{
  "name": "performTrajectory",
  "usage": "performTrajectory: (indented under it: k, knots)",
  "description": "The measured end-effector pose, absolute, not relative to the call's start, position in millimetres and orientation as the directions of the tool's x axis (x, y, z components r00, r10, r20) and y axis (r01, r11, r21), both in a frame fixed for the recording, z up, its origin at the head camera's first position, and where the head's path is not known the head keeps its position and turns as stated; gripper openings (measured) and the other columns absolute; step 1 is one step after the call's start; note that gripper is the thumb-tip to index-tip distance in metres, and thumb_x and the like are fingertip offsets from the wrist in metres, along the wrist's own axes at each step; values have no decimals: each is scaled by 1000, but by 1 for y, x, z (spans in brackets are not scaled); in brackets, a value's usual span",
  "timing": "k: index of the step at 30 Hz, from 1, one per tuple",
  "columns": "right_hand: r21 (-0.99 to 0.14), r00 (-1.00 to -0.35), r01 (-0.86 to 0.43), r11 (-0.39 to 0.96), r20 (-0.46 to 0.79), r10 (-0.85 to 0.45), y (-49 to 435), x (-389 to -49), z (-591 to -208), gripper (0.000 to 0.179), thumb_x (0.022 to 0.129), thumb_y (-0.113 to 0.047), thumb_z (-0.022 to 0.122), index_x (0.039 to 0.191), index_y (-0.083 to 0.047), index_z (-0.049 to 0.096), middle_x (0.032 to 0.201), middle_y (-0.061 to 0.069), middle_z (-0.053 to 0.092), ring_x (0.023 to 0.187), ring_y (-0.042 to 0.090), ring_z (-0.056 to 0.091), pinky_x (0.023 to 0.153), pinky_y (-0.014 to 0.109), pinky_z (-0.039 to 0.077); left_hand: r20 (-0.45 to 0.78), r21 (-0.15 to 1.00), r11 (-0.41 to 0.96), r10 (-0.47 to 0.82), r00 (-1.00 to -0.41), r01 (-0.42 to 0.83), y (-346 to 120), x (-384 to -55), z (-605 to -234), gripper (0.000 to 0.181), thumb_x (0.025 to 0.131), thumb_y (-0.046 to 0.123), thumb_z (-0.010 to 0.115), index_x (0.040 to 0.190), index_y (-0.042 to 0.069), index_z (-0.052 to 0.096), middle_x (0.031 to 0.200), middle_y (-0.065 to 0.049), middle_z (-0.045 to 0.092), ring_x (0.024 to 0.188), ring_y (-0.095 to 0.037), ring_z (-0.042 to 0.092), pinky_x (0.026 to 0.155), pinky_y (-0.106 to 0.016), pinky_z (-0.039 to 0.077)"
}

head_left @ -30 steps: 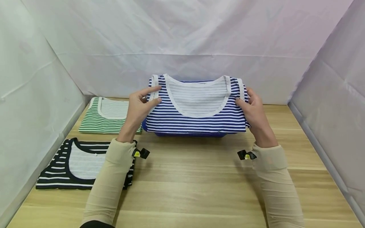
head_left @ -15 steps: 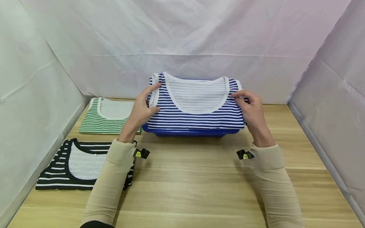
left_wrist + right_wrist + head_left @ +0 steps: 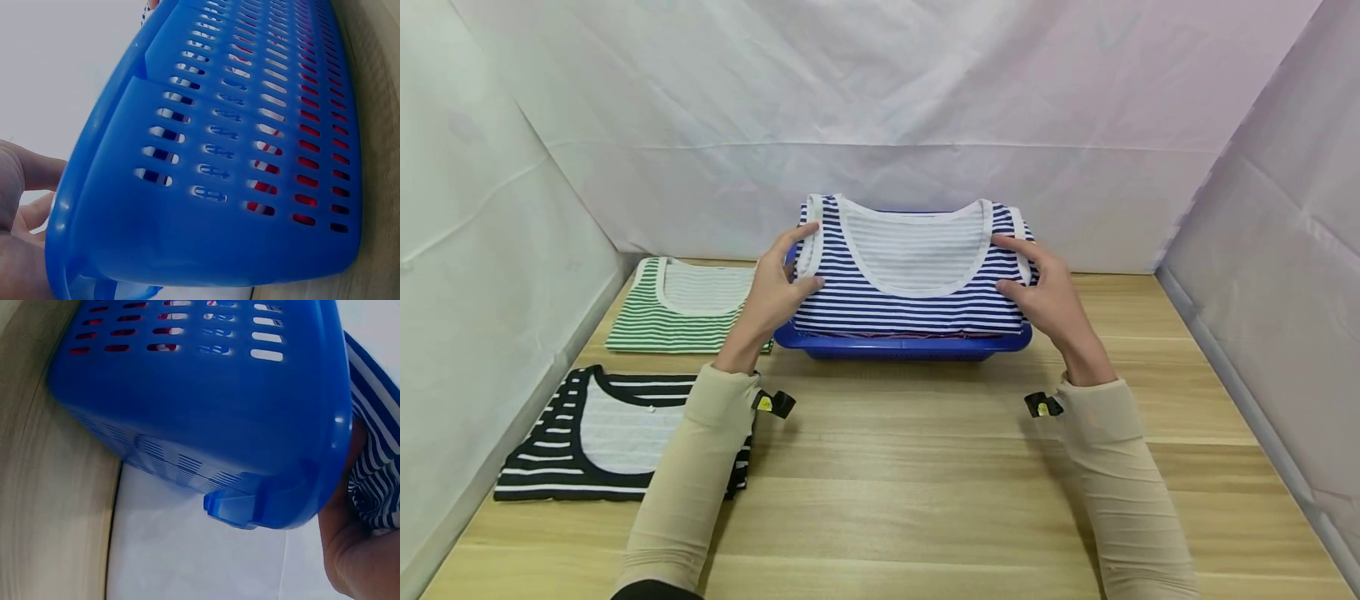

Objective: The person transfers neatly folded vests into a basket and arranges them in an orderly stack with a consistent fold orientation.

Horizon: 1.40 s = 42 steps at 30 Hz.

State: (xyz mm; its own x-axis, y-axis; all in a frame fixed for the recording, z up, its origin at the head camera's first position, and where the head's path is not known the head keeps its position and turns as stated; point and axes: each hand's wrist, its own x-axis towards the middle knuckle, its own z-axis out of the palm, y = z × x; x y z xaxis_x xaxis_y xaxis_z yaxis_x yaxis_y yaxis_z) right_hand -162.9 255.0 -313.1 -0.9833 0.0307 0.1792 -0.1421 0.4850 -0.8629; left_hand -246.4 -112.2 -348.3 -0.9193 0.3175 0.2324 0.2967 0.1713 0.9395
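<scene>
A folded blue-and-white striped tank top (image 3: 910, 312) with white trim lies over the blue plastic basket (image 3: 902, 346), its near edge just inside the front rim. My left hand (image 3: 769, 292) holds its left edge, thumb and index finger spread on top, other fingers partly hidden at the side. At the opposite edge my right hand (image 3: 1051, 293) holds it likewise, thumb and index finger on the cloth. Both wrist views show the slotted basket wall (image 3: 187, 231) with the hands at its rim. Red cloth (image 3: 306, 200) inside shows through the slots.
A folded green-and-white striped tank top (image 3: 677, 333) lies left of the basket. Closer in, a black-and-white striped one (image 3: 617, 437) is partly covered by my left forearm. White sheeting (image 3: 880, 100) encloses the wooden table (image 3: 910, 500) at the back and sides.
The blue-striped tank top has come down into the basket, baring more of the front rim. My right hand has shifted left, its index finger now on top of the cloth; the left hand has moved little.
</scene>
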Motion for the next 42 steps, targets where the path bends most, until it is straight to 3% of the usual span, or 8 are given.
performTrajectory:
  k: [7, 14, 19, 24, 32, 36, 39, 42]
  knots:
    - [-873, -989, -93, 479, 137, 57, 256, -166, -318, 59, 95, -1, 64, 151, -17, 55, 164, 13, 39, 141, 31, 43, 110, 45, 41, 199, 915, 277, 323, -925, 294, -112, -247, -348, 68, 95, 1, 63, 157, 22, 43, 163, -9, 35, 131, -37, 58, 92, -45, 57]
    - [-832, -984, -102, 546, 164, 65, 253, -172, -329, 50, 95, -1, 65, 144, -10, 61, 159, 19, 46, 144, 35, 43, 114, 55, 39, 256, 768, 481, 375, -891, 423, -112, -247, -349, 68, 94, 8, 67, 158, 13, 43, 163, -13, 38, 138, -35, 50, 103, -54, 49]
    - [-762, -977, -101, 640, 196, 80, 248, -175, -337, 44, 97, -3, 62, 140, -7, 64, 152, 22, 51, 145, 40, 44, 112, 58, 40, 323, 685, 537, 382, -866, 492, -111, -249, -355, 64, 94, 13, 69, 155, 9, 48, 158, -17, 45, 133, -36, 53, 102, -54, 50]
    - [-656, -980, -75, 751, 189, 67, 242, -177, -339, 48, 97, -5, 57, 144, -8, 61, 153, 25, 48, 141, 43, 46, 101, 57, 43, 349, 616, 583, 400, -847, 530, -110, -250, -357, 61, 96, 17, 66, 154, 7, 49, 157, -20, 46, 140, -39, 48, 106, -56, 46]
    - [-457, -973, -78, 886, 227, 31, 235, -180, -345, 49, 92, -6, 56, 141, -2, 62, 150, 30, 49, 134, 50, 51, 100, 64, 47, 323, 537, 646, 437, -839, 543, -107, -253, -359, 60, 95, 6, 61, 153, 5, 49, 156, -21, 47, 122, -39, 59, 81, -45, 44]
    - [-398, -968, -98, 912, 251, 6, 233, -180, -349, 45, 94, -8, 58, 138, 0, 64, 151, 30, 49, 130, 52, 55, 91, 64, 51, 281, 513, 679, 445, -850, 525, -107, -253, -360, 60, 96, 7, 61, 154, 4, 47, 158, -22, 45, 129, -40, 56, 87, -48, 48]
    - [-383, -960, -120, 916, 279, -9, 231, -181, -352, 41, 95, -8, 60, 134, 2, 67, 153, 28, 48, 131, 51, 55, 92, 64, 51, 255, 488, 703, 452, -855, 517, -106, -252, -361, 61, 97, 10, 61, 155, 3, 45, 159, -21, 42, 138, -40, 51, 100, -52, 50]
    - [-380, -952, -135, 915, 305, -14, 229, -182, -354, 37, 94, -8, 61, 129, 3, 70, 154, 25, 49, 132, 48, 55, 91, 62, 52, 249, 459, 719, 460, -852, 522, -106, -251, -361, 61, 98, 11, 60, 155, 1, 43, 159, -22, 42, 139, -40, 51, 104, -53, 50]
